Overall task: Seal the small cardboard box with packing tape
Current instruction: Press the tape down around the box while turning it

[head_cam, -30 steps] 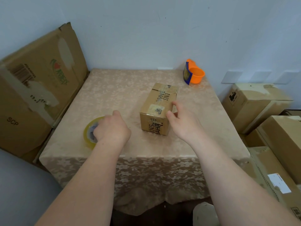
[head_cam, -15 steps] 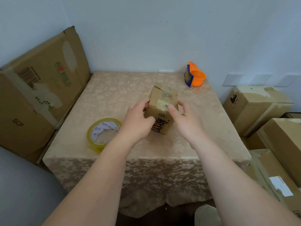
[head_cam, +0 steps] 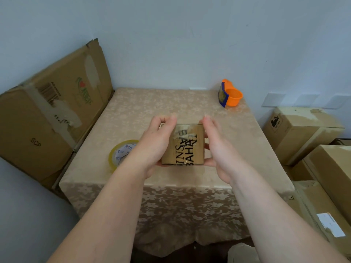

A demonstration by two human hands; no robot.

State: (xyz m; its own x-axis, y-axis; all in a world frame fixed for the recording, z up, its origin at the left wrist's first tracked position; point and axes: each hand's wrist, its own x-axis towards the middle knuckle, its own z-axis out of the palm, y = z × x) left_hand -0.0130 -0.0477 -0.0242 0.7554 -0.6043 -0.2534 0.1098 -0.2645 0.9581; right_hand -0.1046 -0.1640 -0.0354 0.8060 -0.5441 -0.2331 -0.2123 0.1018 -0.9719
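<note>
The small cardboard box (head_cam: 187, 147), printed with black letters and patched with old tape, is held up above the table between both hands. Its lettered face is turned toward me. My left hand (head_cam: 157, 141) grips its left side with fingers curled over the top edge. My right hand (head_cam: 216, 147) presses against its right side, fingers stretched upward. A roll of yellowish clear packing tape (head_cam: 121, 154) lies flat on the table, partly hidden behind my left wrist.
The table (head_cam: 237, 149) wears a beige floral cloth. An orange tape dispenser (head_cam: 228, 95) stands at its far right corner. A large flattened carton (head_cam: 49, 114) leans against the wall at left. Stacked cartons (head_cam: 300, 133) crowd the floor at right.
My left hand left the tape roll and joined the right on the box. Both hands lifted the box off the table and turned its lettered face toward me.
</note>
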